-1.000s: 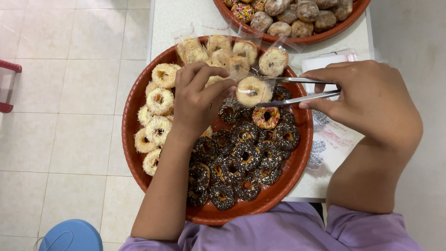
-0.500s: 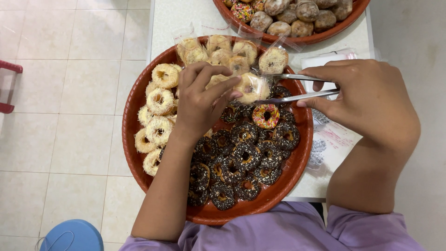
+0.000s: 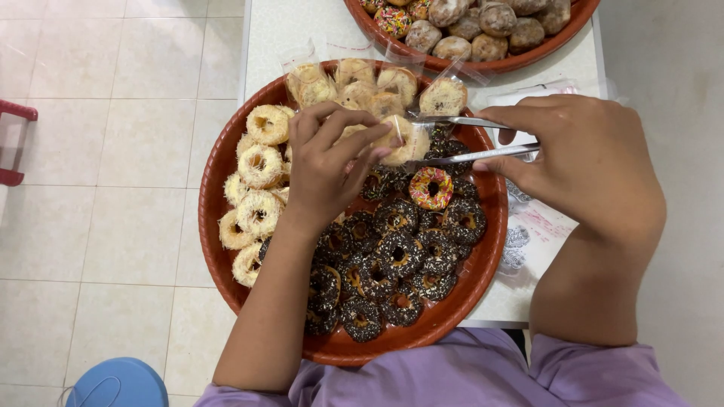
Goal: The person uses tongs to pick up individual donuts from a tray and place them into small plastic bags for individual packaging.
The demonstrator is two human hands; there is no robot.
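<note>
Nearest you, your purple shirt (image 3: 452, 377) fills the bottom edge, and the round red tray (image 3: 215, 196) sits half on the white bench (image 3: 279, 30) and half over the tiled floor (image 3: 113, 151).

Your left hand (image 3: 328, 169) has closed in since a second ago. Then the pale doughnut (image 3: 400, 139) hung clear in the metal tongs (image 3: 483, 154) with your fingers only alongside it; now your fingertips are pinched around it and the clear plastic bag (image 3: 418, 143) that wraps it. The doughnut sits just above the tray's middle, over the dark ones, with the tong tips touching it from the right.

Your right hand (image 3: 588, 162) has barely moved. It is curled over the tong handles, pressing them together, at the tray's right rim.

Below the doughnut lie the chocolate doughnuts with pale sprinkles (image 3: 400, 252), packed touching one another, and one doughnut with coloured sprinkles (image 3: 431, 188) just under the tongs. Along the left rim are the shredded-topping doughnuts (image 3: 260, 166). At the far rim, several bagged doughnuts (image 3: 354, 79) lie side by side.

By my reading, the doughnut is passing from tongs to bag, so the tongs' grip looks about ready to ease.

Farther off, a second red tray (image 3: 483, 68) holds more doughnuts, and flat printed bags (image 3: 535, 234) lie on the bench beneath your right wrist.
</note>
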